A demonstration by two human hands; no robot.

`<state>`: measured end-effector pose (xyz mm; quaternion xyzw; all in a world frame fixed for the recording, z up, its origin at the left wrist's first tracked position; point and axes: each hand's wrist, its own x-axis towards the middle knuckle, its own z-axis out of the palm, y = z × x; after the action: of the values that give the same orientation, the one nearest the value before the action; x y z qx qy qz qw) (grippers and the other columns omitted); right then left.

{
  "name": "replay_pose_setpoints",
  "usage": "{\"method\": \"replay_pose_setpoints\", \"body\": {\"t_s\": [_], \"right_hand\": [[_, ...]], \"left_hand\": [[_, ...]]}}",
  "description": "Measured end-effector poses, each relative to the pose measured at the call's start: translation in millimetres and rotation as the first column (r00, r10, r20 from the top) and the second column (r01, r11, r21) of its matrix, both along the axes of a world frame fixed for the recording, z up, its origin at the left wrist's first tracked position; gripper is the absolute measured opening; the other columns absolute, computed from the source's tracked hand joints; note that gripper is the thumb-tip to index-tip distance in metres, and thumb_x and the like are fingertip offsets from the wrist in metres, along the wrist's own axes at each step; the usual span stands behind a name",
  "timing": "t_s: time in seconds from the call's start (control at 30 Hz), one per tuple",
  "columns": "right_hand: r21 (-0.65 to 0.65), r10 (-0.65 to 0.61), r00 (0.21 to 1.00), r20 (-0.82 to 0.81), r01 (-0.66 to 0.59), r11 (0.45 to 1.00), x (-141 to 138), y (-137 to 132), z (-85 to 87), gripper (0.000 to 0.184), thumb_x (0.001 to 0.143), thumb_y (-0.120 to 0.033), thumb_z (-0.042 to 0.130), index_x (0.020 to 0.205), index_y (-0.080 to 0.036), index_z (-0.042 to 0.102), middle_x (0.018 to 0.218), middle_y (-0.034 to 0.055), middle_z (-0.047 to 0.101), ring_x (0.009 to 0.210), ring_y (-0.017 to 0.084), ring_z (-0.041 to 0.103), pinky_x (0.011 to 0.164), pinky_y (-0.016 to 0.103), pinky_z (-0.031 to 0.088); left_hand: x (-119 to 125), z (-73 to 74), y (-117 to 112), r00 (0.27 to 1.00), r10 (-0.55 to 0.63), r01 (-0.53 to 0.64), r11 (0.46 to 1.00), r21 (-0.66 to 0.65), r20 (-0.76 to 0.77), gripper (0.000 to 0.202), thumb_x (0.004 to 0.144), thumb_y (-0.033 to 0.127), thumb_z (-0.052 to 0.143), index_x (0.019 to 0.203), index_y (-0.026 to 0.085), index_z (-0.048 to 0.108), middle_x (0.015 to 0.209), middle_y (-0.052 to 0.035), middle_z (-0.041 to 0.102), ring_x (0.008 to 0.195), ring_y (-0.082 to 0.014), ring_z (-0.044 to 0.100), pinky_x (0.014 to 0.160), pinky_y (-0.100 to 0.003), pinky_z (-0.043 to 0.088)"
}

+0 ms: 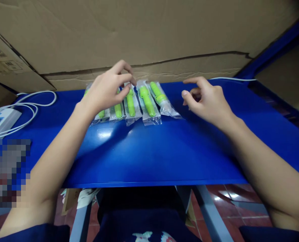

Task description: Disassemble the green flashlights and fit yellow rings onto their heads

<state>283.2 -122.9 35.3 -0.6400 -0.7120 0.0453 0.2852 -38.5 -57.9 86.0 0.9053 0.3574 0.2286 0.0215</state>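
Several bright green tube-shaped items, each in a clear plastic bag, lie side by side in a row on the blue table. My left hand hovers over the left part of the row, fingers apart and curved, partly hiding the bagged items beneath it. Right of it lie a bagged green tube and, at the row's right end, a slanted bagged tube with a clearer lower part. My right hand is held above the table right of the row, thumb and forefinger apart, with nothing between them.
Brown cardboard stands upright behind the table. At the left lie a coiled white cable and a white box-like object. A blurred-out patch covers the table's left front. A blue frame rises at the right.
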Motion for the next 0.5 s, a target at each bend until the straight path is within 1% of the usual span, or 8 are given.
{"method": "replay_pose_setpoints", "body": {"t_s": [0.07, 0.1, 0.13, 0.2, 0.27, 0.33, 0.4, 0.5], "right_hand": [[0.067, 0.022, 1.000, -0.014, -0.021, 0.998, 2.6, -0.4, -2.1, 0.037, 0.101, -0.037, 0.058, 0.134, -0.023, 0.066, 0.081, 0.0048, 0.076, 0.073, 0.027, 0.072, 0.076, 0.040, 0.055], [0.094, 0.032, 0.999, -0.024, -0.030, 0.995, 3.5, -0.9, -2.4, 0.033, 0.101, -0.038, 0.059, 0.130, -0.024, 0.068, 0.080, 0.0041, 0.076, 0.071, 0.026, 0.072, 0.074, 0.039, 0.054], [0.110, 0.044, 0.998, -0.033, -0.040, 0.993, 3.8, -1.7, -2.1, 0.030, 0.100, -0.039, 0.060, 0.126, -0.025, 0.069, 0.079, 0.0036, 0.075, 0.070, 0.026, 0.071, 0.072, 0.038, 0.054], [0.122, 0.065, 0.997, -0.047, -0.059, 0.991, 2.8, -4.1, 0.0, 0.027, 0.101, -0.040, 0.058, 0.118, -0.025, 0.071, 0.077, 0.0039, 0.074, 0.066, 0.024, 0.070, 0.068, 0.036, 0.052], [0.115, 0.078, 0.996, -0.041, -0.072, 0.991, 0.4, -7.0, 3.2, 0.029, 0.100, -0.039, 0.056, 0.113, -0.020, 0.073, 0.076, 0.0059, 0.074, 0.063, 0.022, 0.068, 0.067, 0.035, 0.050], [0.109, 0.081, 0.996, -0.024, -0.078, 0.991, -1.7, -9.4, 6.1, 0.035, 0.098, -0.040, 0.054, 0.112, -0.015, 0.075, 0.075, 0.0085, 0.074, 0.062, 0.021, 0.067, 0.066, 0.034, 0.049], [0.106, 0.085, 0.996, 0.001, -0.084, 0.991, -2.0, -11.1, 8.3, 0.038, 0.097, -0.041, 0.053, 0.110, -0.013, 0.076, 0.075, 0.0096, 0.075, 0.063, 0.020, 0.068, 0.067, 0.033, 0.049], [0.105, 0.120, 0.990, 0.068, -0.126, 0.986, 0.9, -13.0, 10.9, 0.037, 0.097, -0.041, 0.052, 0.105, -0.014, 0.077, 0.073, 0.0083, 0.075, 0.062, 0.019, 0.068, 0.065, 0.032, 0.047]], "left_hand": [[-16.8, 8.3, -8.4, 0.998, 0.056, -0.053, 0.994, 0.097, -0.020, 0.032, 0.102, 0.027, 0.051, 0.118, 0.020, 0.077, 0.139, -0.0096, 0.066, 0.109, -0.0247, 0.069, 0.098, -0.040, 0.054], [-26.2, 7.6, -11.9, 0.995, 0.078, -0.069, 0.989, 0.129, -0.067, 0.033, 0.103, 0.028, 0.049, 0.121, 0.020, 0.076, 0.140, -0.0109, 0.066, 0.108, -0.0250, 0.070, 0.098, -0.041, 0.055], [-35.9, 3.6, -14.8, 0.991, 0.107, -0.092, 0.981, 0.168, -0.078, 0.033, 0.102, 0.028, 0.050, 0.119, 0.021, 0.077, 0.138, -0.0115, 0.068, 0.103, -0.0251, 0.071, 0.095, -0.042, 0.056], [-54.8, -11.0, -19.5, 0.985, 0.153, -0.140, 0.979, 0.151, -0.077, 0.031, 0.100, 0.028, 0.051, 0.116, 0.024, 0.077, 0.136, -0.0105, 0.070, 0.107, -0.0265, 0.073, 0.095, -0.041, 0.057], [-70.5, -27.7, -23.8, 0.983, 0.183, -0.177, 0.971, 0.164, -0.027, 0.033, 0.100, 0.028, 0.049, 0.115, 0.021, 0.077, 0.133, -0.0129, 0.072, 0.110, -0.0281, 0.074, 0.094, -0.042, 0.058], [-81.3, -38.4, -29.1, 0.977, 0.211, -0.213, 0.969, 0.127, 0.030, 0.033, 0.101, 0.030, 0.050, 0.118, 0.020, 0.076, 0.130, -0.0123, 0.073, 0.114, -0.0272, 0.073, 0.095, -0.041, 0.059], [-87.7, -39.5, -35.0, 0.978, 0.197, -0.204, 0.974, 0.101, 0.072, 0.031, 0.101, 0.032, 0.052, 0.114, 0.019, 0.077, 0.125, -0.0115, 0.074, 0.112, -0.0247, 0.072, 0.092, -0.037, 0.059], [-92.5, -29.0, -42.6, 0.968, 0.229, -0.237, 0.969, 0.070, 0.106, 0.029, 0.102, 0.029, 0.054, 0.108, 0.015, 0.078, 0.116, -0.0119, 0.077, 0.100, -0.0195, 0.072, 0.084, -0.030, 0.057]]}}
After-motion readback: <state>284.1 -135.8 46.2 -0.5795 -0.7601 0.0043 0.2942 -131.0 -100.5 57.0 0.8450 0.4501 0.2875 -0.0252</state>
